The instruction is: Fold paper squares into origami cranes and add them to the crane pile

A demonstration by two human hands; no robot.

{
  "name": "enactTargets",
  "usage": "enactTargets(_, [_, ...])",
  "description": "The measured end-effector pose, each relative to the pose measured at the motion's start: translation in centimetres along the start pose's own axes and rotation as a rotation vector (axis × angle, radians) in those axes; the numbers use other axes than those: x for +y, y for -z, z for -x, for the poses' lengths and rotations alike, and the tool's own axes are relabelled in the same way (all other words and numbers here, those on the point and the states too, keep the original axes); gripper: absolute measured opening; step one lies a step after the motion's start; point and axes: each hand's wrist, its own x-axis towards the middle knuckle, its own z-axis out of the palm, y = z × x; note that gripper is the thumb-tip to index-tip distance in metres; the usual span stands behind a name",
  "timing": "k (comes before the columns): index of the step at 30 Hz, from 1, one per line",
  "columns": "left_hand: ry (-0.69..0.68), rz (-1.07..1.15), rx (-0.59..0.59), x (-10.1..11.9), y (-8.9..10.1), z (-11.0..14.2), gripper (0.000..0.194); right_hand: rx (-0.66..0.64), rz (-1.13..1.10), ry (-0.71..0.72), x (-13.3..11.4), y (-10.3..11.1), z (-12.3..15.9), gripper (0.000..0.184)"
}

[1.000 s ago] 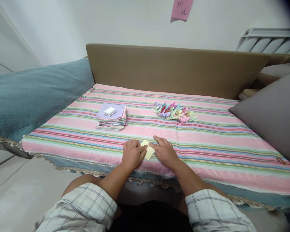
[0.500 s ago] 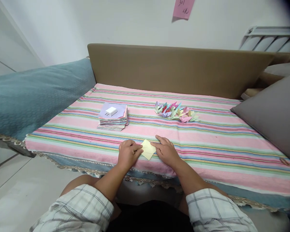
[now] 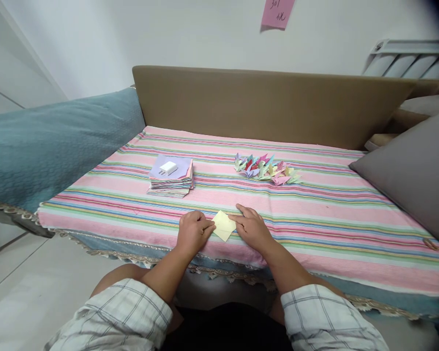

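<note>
Treat yellow paper (image 3: 225, 229) as light, easily creased; hold side corners: pinched in left hand (image 3: 193, 232), fingertip-pressed by half-open right hand (image 3: 255, 230).

The sofa seat (image 3: 388, 300) carries all, w/ a striped cloth (image 3: 332, 214) spread over it, mostly pink w/ green, blue & yellow lines. On the cloth stands a paper stack (image 3: 171, 188), edges a bit uneven. Well R of the stack, approx. level w/ it, lies a group of folded paper birds (image 3: 262, 171), mixed colours. R of the stack & nearer to viewer: one pale-yellow sheet (image 3: 224, 229), turned cornerwise. Far R of the stack: grey cushion (image 3: 406, 170) plus sm. brown item (image 3: 430, 244), unclear.
</note>
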Motion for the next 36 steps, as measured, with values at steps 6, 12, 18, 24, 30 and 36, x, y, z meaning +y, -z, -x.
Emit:
enactTargets(6, [0.047, 0.022, -0.015, -0.3, 0.4, -0.5, 0.017, 0.002, -0.011, -0.001, -0.1, 0.2, 0.1, 0.037])
enactTargets(12, [0.131, -0.047, 0.037, 0.3, 1.7, -0.8, 0.010, 0.011, -0.007, 0.002, -0.1, 0.1, 0.1, 0.038])
enactTargets(18, [-0.344, -0.070, 0.016, 3.9, 0.7, -0.1, 0.038, 0.018, 0.016, 0.014, -0.3, 0.1, 0.2, 0.034])
enactTargets(24, [-0.396, -0.131, -0.236, 4.0, -2.3, 1.0, 0.068, 0.027, -0.052, 0.034, 0.3, 0.2, 0.0, 0.034])
enactTargets(30, [-0.414, -0.146, -0.243, 3.4, -2.4, 1.4, 0.075, 0.061, -0.293, -0.024, 2.4, 1.5, 0.2, 0.036])
enactTargets(36, [-0.413, -0.137, -0.249, 3.5, -2.2, 1.3, 0.076, 0.095, -0.339, -0.074, 2.6, 2.0, 0.1, 0.015])
